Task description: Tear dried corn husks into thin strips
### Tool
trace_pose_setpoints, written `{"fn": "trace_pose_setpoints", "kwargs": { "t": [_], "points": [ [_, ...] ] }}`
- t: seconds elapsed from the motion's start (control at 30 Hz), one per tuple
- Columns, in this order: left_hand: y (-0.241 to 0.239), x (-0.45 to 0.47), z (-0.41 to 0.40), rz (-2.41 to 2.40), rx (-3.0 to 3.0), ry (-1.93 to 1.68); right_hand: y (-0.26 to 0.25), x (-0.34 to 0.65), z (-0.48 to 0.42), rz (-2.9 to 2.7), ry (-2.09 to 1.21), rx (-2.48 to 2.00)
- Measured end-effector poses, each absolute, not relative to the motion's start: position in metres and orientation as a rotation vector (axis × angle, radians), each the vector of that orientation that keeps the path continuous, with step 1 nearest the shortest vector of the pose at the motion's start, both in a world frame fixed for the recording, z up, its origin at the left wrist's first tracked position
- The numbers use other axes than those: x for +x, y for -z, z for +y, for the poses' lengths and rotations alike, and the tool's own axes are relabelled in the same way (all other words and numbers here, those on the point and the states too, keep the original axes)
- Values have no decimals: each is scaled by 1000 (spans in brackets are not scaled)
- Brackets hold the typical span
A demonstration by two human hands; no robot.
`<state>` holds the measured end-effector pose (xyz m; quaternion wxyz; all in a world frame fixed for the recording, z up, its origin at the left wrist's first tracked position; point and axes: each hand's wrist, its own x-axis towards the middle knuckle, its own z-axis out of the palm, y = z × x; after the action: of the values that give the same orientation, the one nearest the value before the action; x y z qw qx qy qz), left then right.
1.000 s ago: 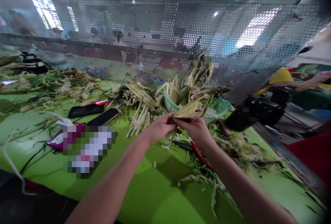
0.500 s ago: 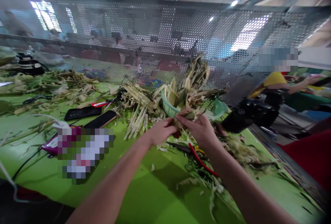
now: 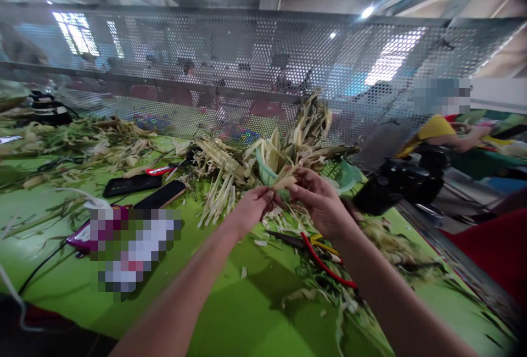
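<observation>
My left hand [image 3: 252, 207] and my right hand [image 3: 320, 199] meet above the green table [image 3: 230, 313], both pinched on a pale dried husk strip [image 3: 284, 182] held between them. Just behind the hands stands a light green basket [image 3: 263, 166] stuffed with dried husks [image 3: 307, 126]. Under my right wrist lies a red-handled tool [image 3: 325, 263] on the tabletop, beside a yellow-handled one [image 3: 323, 244].
Loose husk strips [image 3: 218, 176] pile left of the basket and more litter the far left [image 3: 82, 137]. Two dark phones [image 3: 132, 184] and red scissors [image 3: 160, 169] lie on the table. A perforated metal screen [image 3: 247, 71] backs it. A black camera [image 3: 399, 181] and a person in yellow [image 3: 442, 129] are right.
My hands have lifted slightly and drawn a little apart, the husk piece now a smaller strip raised between the fingertips. The view has tilted slightly.
</observation>
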<state>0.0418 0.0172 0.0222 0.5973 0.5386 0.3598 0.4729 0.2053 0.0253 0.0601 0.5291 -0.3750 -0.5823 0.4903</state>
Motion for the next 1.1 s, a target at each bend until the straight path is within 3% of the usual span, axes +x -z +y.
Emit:
{"fn": "trace_pose_setpoints", "kwargs": {
  "t": [0.17,0.43,0.7,0.9,1.1],
  "points": [
    [-21,42,17,763,1274,-1020,-55,200,26,-1481,-1314,-909],
    [-23,46,13,729,1359,-1022,-53,194,22,-1413,-1279,-925],
    [-33,38,12,792,1185,-1119,-80,245,21,-1140,-899,-964],
    [-40,23,19,739,908,-1318,-52,286,-34,-1860,-776,-1512],
    [-41,25,18,699,843,-1338,-16,291,-74,-2276,-350,-1844]
  ]
}}
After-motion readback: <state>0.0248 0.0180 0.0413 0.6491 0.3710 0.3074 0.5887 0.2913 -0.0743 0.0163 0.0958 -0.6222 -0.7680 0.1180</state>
